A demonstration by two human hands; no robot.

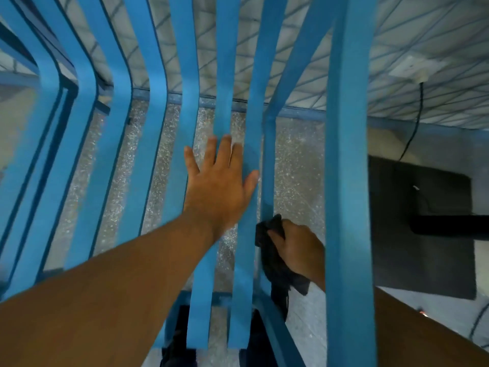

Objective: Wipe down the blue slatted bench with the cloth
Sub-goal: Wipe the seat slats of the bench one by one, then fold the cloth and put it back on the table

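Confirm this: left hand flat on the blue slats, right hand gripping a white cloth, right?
Not white: the head view shows the cloth is black. The left hand does lie flat on the blue slats and the right hand grips it.

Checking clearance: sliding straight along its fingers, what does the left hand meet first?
Probably the left hand meets the upward bend of the bench slats it rests on; depth unclear.

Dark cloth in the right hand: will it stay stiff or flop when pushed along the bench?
Probably floppy: the dark cloth bunches and droops below the right hand. Likely light, since curled fingers alone hold it.
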